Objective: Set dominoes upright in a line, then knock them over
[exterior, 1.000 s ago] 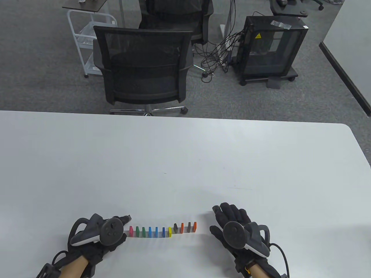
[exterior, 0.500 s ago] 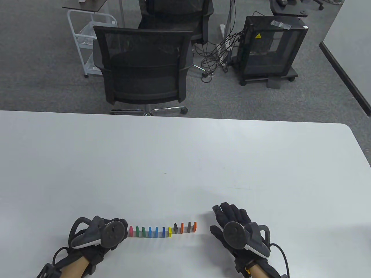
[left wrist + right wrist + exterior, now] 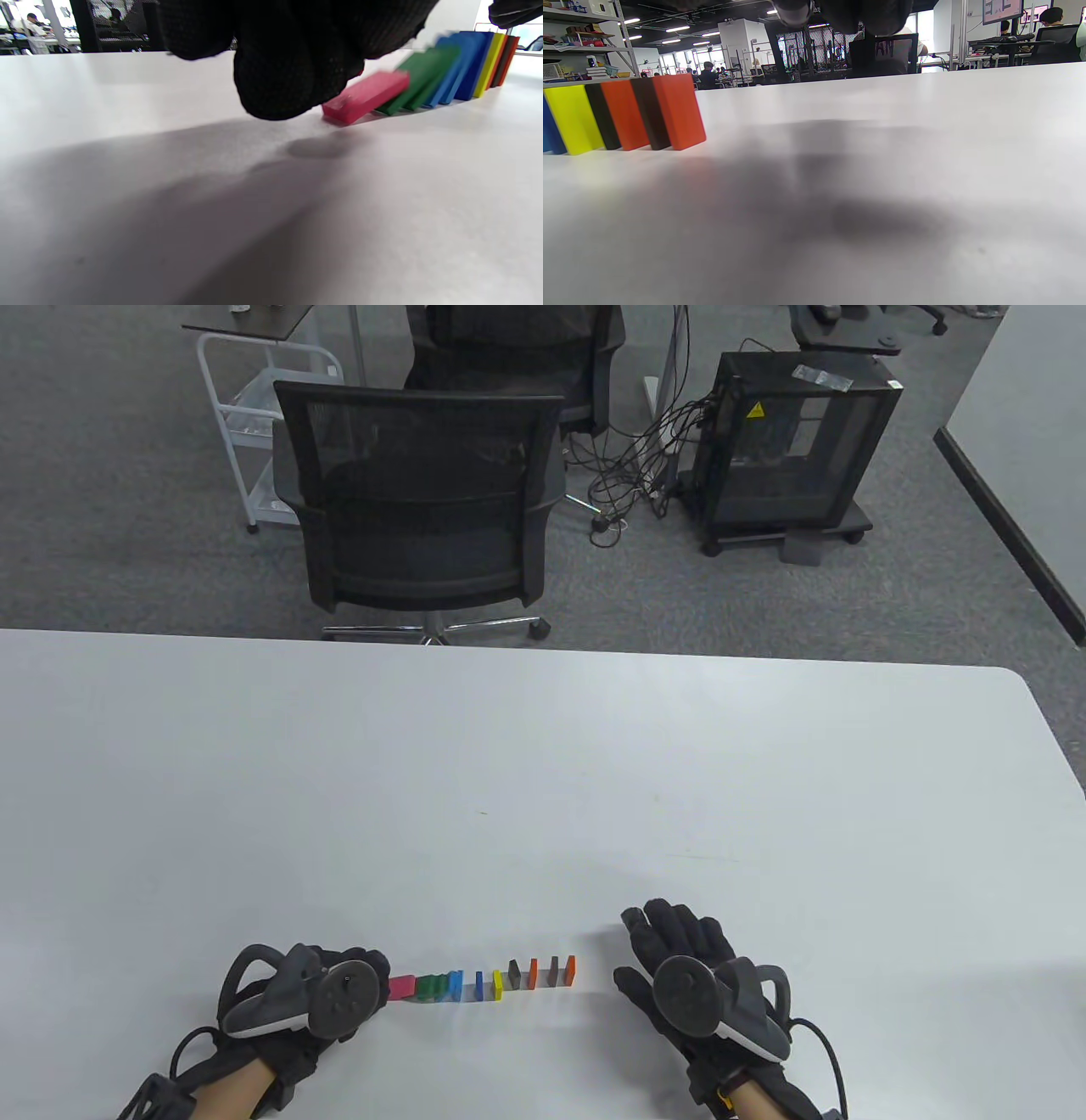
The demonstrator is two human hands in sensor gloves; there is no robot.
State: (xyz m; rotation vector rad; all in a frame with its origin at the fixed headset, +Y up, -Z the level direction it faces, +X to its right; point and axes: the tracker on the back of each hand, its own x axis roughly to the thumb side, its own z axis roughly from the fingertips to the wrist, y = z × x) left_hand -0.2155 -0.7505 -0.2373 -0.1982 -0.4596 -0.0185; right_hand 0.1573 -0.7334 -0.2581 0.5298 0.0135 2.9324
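Note:
A row of coloured dominoes runs across the white table (image 3: 543, 780) near its front edge. My left hand (image 3: 373, 965) is at the row's left end, fingers bunched, against the pink domino (image 3: 401, 986), which is tipped far over to the right. In the left wrist view the pink domino (image 3: 365, 95) leans on the slanting green ones (image 3: 424, 72) and a blue one (image 3: 456, 63). The yellow (image 3: 498, 982), black, brown and orange (image 3: 571, 969) dominoes still stand upright. My right hand (image 3: 670, 933) rests flat on the table, apart from the row's right end, holding nothing.
A black mesh office chair (image 3: 416, 492) stands beyond the table's far edge, with a white cart (image 3: 254, 415) and a black cabinet with cables (image 3: 789, 449) on the carpet behind. The table's right edge curves at the far right corner (image 3: 1018, 678).
My left hand curled its fingers and moved right into the row. The pink, green and first blue dominoes have tipped to the right. The right hand has not moved.

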